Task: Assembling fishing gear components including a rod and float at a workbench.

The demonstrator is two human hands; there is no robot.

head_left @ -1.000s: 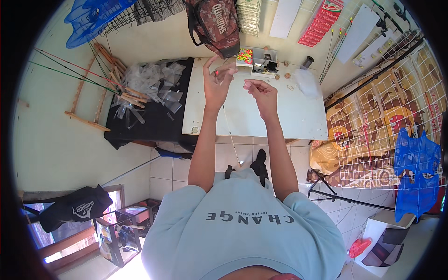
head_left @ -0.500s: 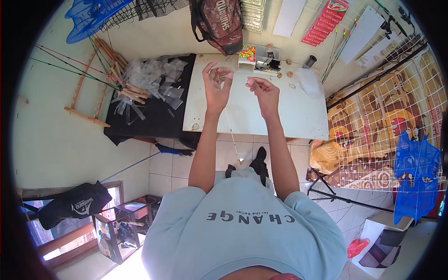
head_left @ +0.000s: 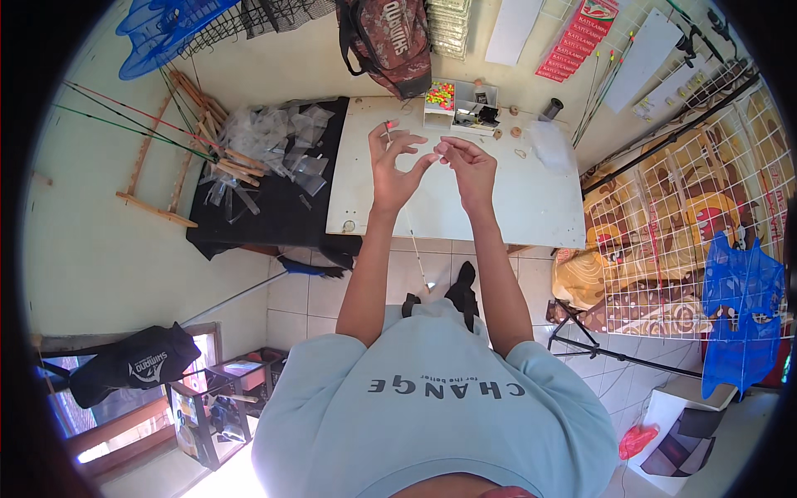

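Observation:
Above the front half of the white table, my left hand is raised with a thin pale stick caught among its fingers. The stick has a bright red tip and looks like a long fishing float. Its lower end slants down past the table's front edge, and my palm hides its middle. Close on the right, my right hand is closed in a pinch. Thumb tips of both hands meet or nearly meet around a small whitish thing, too small to name.
Behind my hands on the white table stands a divided tray with colourful small pieces and dark tools. A patterned bag leans at the back. Clear plastic sleeves are heaped on black cloth at left. A wire rack stands at right.
My left hand has turned and shifted right, bringing its thumb to my right fingertips. The red tip stays near the same spot. My right hand has hardly moved.

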